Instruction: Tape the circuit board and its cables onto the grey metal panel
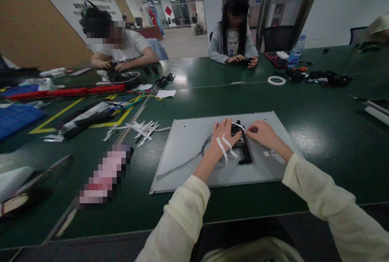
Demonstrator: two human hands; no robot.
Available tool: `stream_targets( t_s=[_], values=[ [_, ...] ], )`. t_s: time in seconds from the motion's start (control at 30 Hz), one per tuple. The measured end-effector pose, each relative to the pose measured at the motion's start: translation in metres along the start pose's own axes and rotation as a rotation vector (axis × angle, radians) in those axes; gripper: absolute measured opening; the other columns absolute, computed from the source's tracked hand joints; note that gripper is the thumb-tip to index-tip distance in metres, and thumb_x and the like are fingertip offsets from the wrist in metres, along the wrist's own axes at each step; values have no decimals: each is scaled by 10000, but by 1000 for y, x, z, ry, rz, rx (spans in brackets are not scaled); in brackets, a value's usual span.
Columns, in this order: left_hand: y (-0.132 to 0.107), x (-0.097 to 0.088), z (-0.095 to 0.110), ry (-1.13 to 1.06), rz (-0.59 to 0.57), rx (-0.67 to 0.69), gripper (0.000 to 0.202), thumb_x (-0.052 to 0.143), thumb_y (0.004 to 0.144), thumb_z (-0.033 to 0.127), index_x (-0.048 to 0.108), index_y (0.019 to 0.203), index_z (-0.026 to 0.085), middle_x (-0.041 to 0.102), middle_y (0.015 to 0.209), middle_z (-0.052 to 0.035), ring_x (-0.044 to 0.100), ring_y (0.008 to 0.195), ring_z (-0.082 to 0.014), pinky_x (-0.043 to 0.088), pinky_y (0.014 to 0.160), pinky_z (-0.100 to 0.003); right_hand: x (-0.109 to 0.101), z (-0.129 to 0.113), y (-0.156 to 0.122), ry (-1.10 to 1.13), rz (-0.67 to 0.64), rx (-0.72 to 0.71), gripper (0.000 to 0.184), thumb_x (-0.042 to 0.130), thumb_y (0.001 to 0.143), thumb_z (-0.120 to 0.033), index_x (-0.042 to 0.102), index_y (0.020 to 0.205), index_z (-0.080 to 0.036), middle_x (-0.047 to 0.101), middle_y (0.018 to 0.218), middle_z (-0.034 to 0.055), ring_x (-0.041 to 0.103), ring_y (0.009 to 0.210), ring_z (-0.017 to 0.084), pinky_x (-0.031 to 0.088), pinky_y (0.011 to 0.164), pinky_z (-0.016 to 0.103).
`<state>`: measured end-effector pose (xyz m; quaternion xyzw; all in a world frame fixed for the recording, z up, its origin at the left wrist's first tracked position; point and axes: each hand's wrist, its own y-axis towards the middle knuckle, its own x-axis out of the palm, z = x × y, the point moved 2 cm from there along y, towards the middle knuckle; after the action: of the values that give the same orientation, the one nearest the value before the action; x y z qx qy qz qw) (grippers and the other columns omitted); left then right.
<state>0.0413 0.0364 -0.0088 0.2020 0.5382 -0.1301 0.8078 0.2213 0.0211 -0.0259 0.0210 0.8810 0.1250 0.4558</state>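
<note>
A black bracket-like frame (246, 154) with a dark part in its middle lies on the white board (188, 132). Over its left side rests my left hand (221, 138), fingers stretched forward and thumb spread out to the right. Two short strips of white tape (222, 151) cling to the back of this hand. My right hand (263, 134) is closed in a pinch on the end of a white tape strip (238, 125), which runs across the frame's far end. A grey cable (179, 167) curves from under my left hand to the board's left edge.
Left of the board lie a pile of white strips (146, 130) and a pink phone (106, 175). Beyond it are a white tape roll (276, 80) and a water bottle (296, 53). Two people sit across the green table (206, 95); another is partly visible at far right.
</note>
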Motion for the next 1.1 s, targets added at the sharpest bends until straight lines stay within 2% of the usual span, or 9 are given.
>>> stream_targets(
  t_s=[0.1,0.2,0.33,0.4,0.53,0.6,0.8,0.93,1.1],
  values=[
    [0,0,1,13,10,-14,568,492,861,446,412,1350,169,460,1417,-142,388,1338,-258,176,1152,-454,0,2,-2,53,18,15,184,621,757,-335,685,737,-163,654,813,80,586,825,203,431,768,315],
    [0,1,1,14,19,-15,565,507,854,451,426,1339,171,473,1404,-146,409,1322,-260,181,1150,-452,-1,2,-2,226,20,94,179,597,770,-341,645,753,-170,666,773,55,596,722,169,435,682,286],
    [1,3,0,22,42,-17,557,513,851,451,431,1324,169,491,1388,-137,431,1301,-254,179,1149,-452,-2,-2,-3,523,-16,241,244,587,773,-378,580,915,-179,662,675,12,562,537,126,388,510,231],
    [1,4,0,25,41,-10,553,508,854,448,427,1319,160,495,1383,-135,435,1295,-255,186,1145,-457,-3,-6,-4,650,-22,284,301,606,753,-380,561,976,-183,657,664,3,559,534,118,373,485,211],
    [1,3,0,33,28,-20,553,509,852,442,429,1310,142,501,1373,-155,441,1291,-264,194,1143,-457,-6,-15,-5,842,-12,306,292,632,727,-381,599,931,-174,658,704,14,576,603,108,392,506,190],
    [2,4,-1,43,27,-25,580,515,846,439,416,1323,124,468,1397,-181,395,1331,-271,197,1144,-451,-8,-19,-5,910,27,304,289,641,723,-380,612,924,-174,663,732,17,573,612,99,397,513,185],
    [3,5,-1,27,70,-46,761,556,800,459,296,1407,81,243,1516,-229,249,1411,-294,243,1126,-458,-5,-24,-5,940,142,292,307,635,733,-395,630,946,-174,676,771,27,569,613,93,404,503,180],
    [2,2,1,26,35,-47,751,529,818,452,290,1418,69,252,1517,-217,238,1416,-282,209,1145,-440,4,-23,-6,879,142,299,312,604,746,-383,640,968,-166,684,770,40,605,630,114,417,483,181],
    [0,0,2,35,3,-30,665,503,842,429,341,1405,113,291,1517,-162,288,1396,-264,182,1156,-457,11,-21,-9,769,114,335,280,578,747,-331,653,944,-147,691,744,61,653,650,155,428,453,190]
  ],
)
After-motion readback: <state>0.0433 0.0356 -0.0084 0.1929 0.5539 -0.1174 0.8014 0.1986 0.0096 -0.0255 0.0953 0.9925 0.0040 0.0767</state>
